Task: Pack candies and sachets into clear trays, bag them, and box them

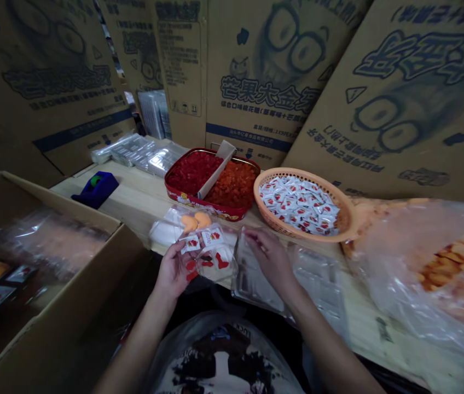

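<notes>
My left hand [173,272] grips a clear plastic tray [204,246] at the table's front edge. The tray holds orange pieces at its far end, two small white-and-red sachets in the middle and red pieces nearest me. My right hand [268,253] rests with curled fingers on an empty clear tray [256,282] just right of the filled one. Whether it pinches that tray I cannot tell.
A red tin [211,202] with red and orange candied pieces, split by a cardboard divider, stands behind the trays. An orange basket [344,219] of sachets sits to its right. A bag of orange pieces [449,262] lies far right, an open carton [71,306] of filled trays left, a blue tape dispenser [97,189] beyond.
</notes>
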`<state>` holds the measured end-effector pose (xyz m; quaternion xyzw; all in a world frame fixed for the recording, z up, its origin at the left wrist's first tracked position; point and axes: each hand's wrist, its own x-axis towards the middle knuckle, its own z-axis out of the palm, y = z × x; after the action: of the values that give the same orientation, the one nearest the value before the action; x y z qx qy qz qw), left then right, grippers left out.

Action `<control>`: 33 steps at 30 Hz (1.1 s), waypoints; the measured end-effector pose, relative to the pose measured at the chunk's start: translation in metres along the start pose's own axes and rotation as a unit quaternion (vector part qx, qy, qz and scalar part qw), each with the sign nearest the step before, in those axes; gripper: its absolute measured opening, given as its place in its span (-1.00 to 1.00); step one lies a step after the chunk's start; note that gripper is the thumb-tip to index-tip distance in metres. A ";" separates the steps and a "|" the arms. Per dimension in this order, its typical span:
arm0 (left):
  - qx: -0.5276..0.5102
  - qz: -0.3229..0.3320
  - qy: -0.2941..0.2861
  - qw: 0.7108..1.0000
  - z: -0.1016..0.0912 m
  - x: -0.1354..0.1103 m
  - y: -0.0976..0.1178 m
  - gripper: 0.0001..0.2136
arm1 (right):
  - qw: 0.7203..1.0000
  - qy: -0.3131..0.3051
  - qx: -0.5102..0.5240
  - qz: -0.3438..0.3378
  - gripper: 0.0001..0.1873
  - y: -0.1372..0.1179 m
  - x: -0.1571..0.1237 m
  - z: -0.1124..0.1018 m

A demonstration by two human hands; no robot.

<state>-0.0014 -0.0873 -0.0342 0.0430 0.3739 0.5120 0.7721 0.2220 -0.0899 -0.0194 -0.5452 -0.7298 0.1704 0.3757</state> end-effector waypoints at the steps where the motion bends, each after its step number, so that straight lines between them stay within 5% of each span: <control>1: 0.005 0.000 0.001 1.000 0.001 -0.001 -0.002 -0.63 | 0.999 0.022 -0.035 0.027 -0.73 0.012 -0.001 0.000; 5: 0.017 0.010 -0.005 1.000 0.002 -0.002 -0.008 -0.61 | 0.979 0.013 -0.183 0.093 -0.65 0.053 -0.001 0.013; 11: 0.023 0.028 0.006 0.999 -0.003 -0.006 -0.006 -0.64 | 0.959 -0.006 -0.272 0.080 -0.64 0.076 0.000 0.036; 33: -0.008 0.030 0.035 0.999 -0.019 -0.005 -0.002 -0.81 | 0.929 -0.001 -0.363 0.070 -0.66 0.079 0.007 0.041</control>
<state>-0.0127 -0.0982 -0.0457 0.0299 0.3949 0.5389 0.7435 0.2437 -0.0497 -0.0958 -0.6939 -0.7020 -0.0795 0.1391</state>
